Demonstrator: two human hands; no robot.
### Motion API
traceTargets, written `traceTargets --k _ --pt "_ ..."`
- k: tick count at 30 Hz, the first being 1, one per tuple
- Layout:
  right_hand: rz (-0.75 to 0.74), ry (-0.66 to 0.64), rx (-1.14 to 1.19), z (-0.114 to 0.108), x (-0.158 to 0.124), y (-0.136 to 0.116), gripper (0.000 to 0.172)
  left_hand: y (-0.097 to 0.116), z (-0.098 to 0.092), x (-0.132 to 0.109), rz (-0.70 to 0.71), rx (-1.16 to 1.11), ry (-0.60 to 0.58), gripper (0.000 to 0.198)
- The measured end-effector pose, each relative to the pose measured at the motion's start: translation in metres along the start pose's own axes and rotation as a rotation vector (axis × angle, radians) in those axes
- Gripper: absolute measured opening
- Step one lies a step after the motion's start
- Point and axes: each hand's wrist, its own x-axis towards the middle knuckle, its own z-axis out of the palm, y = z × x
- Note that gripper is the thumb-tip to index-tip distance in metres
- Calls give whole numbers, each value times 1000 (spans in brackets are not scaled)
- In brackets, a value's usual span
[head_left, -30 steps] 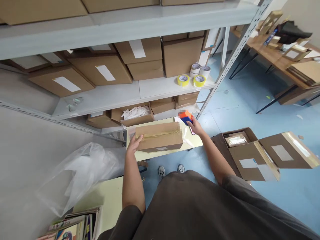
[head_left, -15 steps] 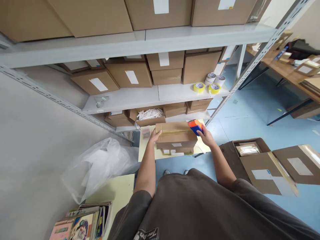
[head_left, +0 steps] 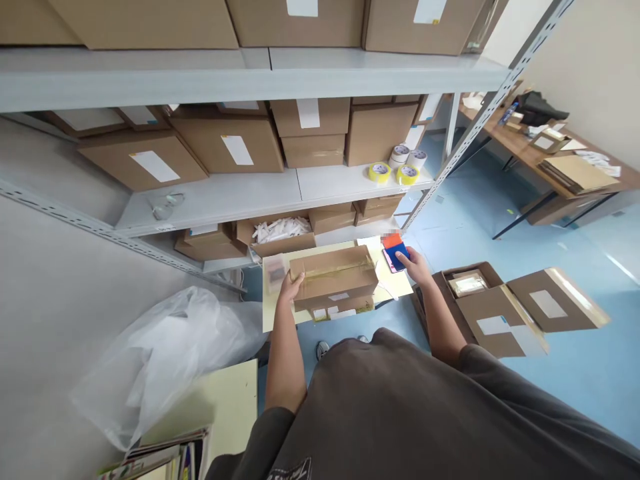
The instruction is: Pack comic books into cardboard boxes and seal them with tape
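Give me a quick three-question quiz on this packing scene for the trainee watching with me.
1. True or false: the left hand rests on the left end of the taped cardboard box.
2. What does the right hand hold? A) scissors B) an orange and blue tool C) a marker
3. How many yellow tape rolls sit on the shelf behind the box?

Key: 1 true; 2 B; 3 two.
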Motion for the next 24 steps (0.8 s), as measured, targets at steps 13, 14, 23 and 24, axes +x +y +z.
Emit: traceTargets --k 13,14,23,24 --pt "77 -146 6 42 18 -27 71 -12 -16 -2 12 20 29 56" --pt "75 -148 28 42 19 -28 71 -15 -18 -3 13 28 34 56" --pt "135 -197 110 56 20 0 71 -5 1 1 -28 107 38 55" --pt "125 -218 98 61 22 3 71 -3 3 2 -30 109 36 55"
